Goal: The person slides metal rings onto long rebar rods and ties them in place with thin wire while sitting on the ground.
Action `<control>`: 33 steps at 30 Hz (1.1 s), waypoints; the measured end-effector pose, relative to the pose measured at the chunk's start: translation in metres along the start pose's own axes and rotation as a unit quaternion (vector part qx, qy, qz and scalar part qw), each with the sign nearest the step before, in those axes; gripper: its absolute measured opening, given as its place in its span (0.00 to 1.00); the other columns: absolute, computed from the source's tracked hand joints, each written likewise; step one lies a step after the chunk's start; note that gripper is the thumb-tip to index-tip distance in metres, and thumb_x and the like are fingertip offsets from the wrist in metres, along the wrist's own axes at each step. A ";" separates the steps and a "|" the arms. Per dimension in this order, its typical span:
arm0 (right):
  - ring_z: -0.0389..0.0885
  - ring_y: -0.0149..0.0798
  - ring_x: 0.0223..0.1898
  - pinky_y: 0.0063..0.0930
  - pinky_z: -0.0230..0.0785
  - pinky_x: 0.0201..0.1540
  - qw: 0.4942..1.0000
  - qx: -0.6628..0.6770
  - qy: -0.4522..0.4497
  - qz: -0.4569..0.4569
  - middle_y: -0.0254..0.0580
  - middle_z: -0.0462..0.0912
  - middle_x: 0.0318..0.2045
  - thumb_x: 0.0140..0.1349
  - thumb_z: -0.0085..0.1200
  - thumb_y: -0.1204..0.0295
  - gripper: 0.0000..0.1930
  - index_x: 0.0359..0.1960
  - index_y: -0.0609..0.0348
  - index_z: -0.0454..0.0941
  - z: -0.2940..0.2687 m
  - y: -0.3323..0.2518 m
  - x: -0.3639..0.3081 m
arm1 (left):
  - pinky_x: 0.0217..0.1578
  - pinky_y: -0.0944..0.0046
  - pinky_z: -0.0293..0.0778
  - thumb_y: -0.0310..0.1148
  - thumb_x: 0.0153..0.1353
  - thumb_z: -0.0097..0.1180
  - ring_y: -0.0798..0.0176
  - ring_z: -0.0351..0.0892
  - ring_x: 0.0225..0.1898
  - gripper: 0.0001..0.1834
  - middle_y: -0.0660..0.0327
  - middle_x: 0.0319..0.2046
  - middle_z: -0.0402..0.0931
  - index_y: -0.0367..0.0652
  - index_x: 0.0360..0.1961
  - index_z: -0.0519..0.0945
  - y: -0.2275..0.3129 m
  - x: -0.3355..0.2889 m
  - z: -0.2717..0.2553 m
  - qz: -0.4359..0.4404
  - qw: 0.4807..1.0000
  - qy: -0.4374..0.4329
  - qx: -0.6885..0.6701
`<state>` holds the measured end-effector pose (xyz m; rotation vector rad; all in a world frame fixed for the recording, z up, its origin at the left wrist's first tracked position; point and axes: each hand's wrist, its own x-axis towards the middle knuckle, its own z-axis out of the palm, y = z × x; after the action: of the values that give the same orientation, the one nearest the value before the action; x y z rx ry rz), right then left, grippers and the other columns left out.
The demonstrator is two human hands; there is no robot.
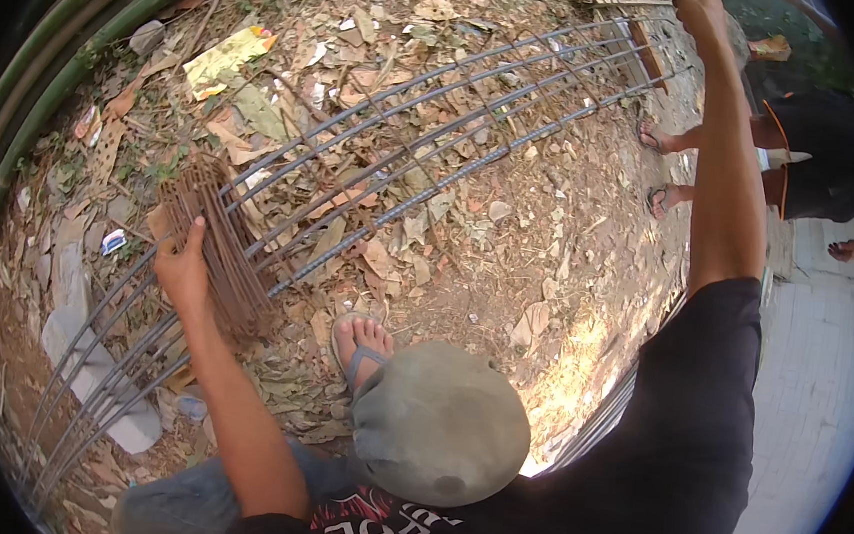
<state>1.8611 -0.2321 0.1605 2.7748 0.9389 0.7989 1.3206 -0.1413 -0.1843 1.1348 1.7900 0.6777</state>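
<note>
My left hand (pixel 182 270) grips the near-left edge of a stack of rusty wire stirrups (pixel 223 241), one finger lying along its top. Long steel reinforcing bars (pixel 427 139) run through the stack, curving from the lower left to the far right. Their far ends lie beside a small wooden board (pixel 648 56). Stretched far out to the upper right, my right hand (pixel 706 16) has its fingers curled near the wooden strips there. The upper edge partly cuts it off, and what it holds cannot be made out.
Dry leaves and litter cover the ground, with a yellow wrapper (pixel 225 60). Green bamboo poles (pixel 72 63) line the far left. A person in dark shorts (pixel 825 158) stands at right, near pale paving (pixel 828 339). A sandalled foot (pixel 360 347) and a rounded grey shape (pixel 440 419) are close below.
</note>
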 end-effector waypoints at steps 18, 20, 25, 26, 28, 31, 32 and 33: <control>0.87 0.63 0.36 0.53 0.76 0.43 0.742 0.474 -0.406 -0.245 0.60 0.87 0.29 0.63 0.63 0.65 0.22 0.55 0.66 0.77 0.063 -0.260 -0.377 | 0.34 0.59 0.77 0.42 0.57 0.76 0.62 0.81 0.31 0.28 0.54 0.33 0.84 0.27 0.45 0.81 0.008 -0.046 0.005 -0.085 0.980 0.008 -0.182; 0.86 0.63 0.36 0.53 0.76 0.44 0.741 0.475 -0.393 -0.266 0.60 0.87 0.29 0.63 0.63 0.66 0.23 0.56 0.66 0.76 0.061 -0.259 -0.373 | 0.36 0.59 0.80 0.42 0.59 0.75 0.60 0.84 0.35 0.28 0.52 0.37 0.85 0.27 0.46 0.81 0.015 -0.037 0.001 -0.109 0.971 -0.053 -0.205; 0.87 0.61 0.37 0.50 0.76 0.44 0.684 0.545 -0.430 -0.223 0.60 0.87 0.32 0.61 0.64 0.67 0.29 0.63 0.67 0.73 0.058 -0.267 -0.400 | 0.42 0.56 0.85 0.41 0.62 0.72 0.56 0.88 0.42 0.25 0.51 0.43 0.87 0.32 0.50 0.83 0.009 -0.011 -0.017 -0.191 0.931 -0.227 -0.211; 0.88 0.50 0.36 0.43 0.77 0.41 0.682 0.544 -0.436 -0.221 0.55 0.87 0.33 0.61 0.65 0.68 0.31 0.66 0.67 0.71 0.052 -0.273 -0.411 | 0.52 0.51 0.81 0.48 0.59 0.74 0.51 0.84 0.53 0.34 0.46 0.52 0.83 0.32 0.56 0.81 -0.012 0.008 -0.022 -0.196 0.930 -0.241 -0.198; 0.88 0.45 0.36 0.39 0.76 0.39 0.645 0.580 -0.467 -0.172 0.52 0.88 0.34 0.62 0.65 0.69 0.31 0.66 0.68 0.70 0.074 -0.273 -0.421 | 0.57 0.48 0.77 0.52 0.57 0.74 0.49 0.79 0.59 0.39 0.44 0.57 0.79 0.31 0.59 0.79 -0.003 0.004 -0.009 -0.200 0.923 -0.259 -0.203; 0.85 0.42 0.46 0.36 0.79 0.47 0.553 0.614 -0.557 -0.076 0.55 0.84 0.52 0.68 0.60 0.74 0.32 0.72 0.69 0.63 0.065 -0.268 -0.408 | 0.68 0.43 0.63 0.61 0.51 0.75 0.45 0.63 0.73 0.54 0.38 0.70 0.66 0.29 0.67 0.72 0.018 -0.011 -0.006 -0.171 0.938 -0.281 -0.112; 0.86 0.43 0.47 0.37 0.80 0.49 0.526 0.627 -0.573 -0.038 0.55 0.84 0.53 0.68 0.60 0.74 0.33 0.72 0.69 0.62 0.056 -0.265 -0.403 | 0.58 0.40 0.75 0.55 0.54 0.76 0.46 0.77 0.63 0.45 0.38 0.60 0.77 0.29 0.62 0.77 0.029 -0.023 -0.005 -0.158 0.941 -0.259 -0.150; 0.86 0.43 0.47 0.38 0.81 0.50 0.481 0.644 -0.595 -0.012 0.56 0.83 0.53 0.68 0.59 0.75 0.33 0.73 0.68 0.61 0.038 -0.274 -0.408 | 0.40 0.45 0.84 0.47 0.56 0.76 0.51 0.87 0.45 0.34 0.43 0.46 0.85 0.30 0.55 0.81 0.005 -0.010 -0.006 -0.129 0.904 -0.285 -0.291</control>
<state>1.4604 -0.2505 -0.1252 2.6378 1.2529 -2.6010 1.3191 -0.1482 -0.1730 0.5847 1.0952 0.5836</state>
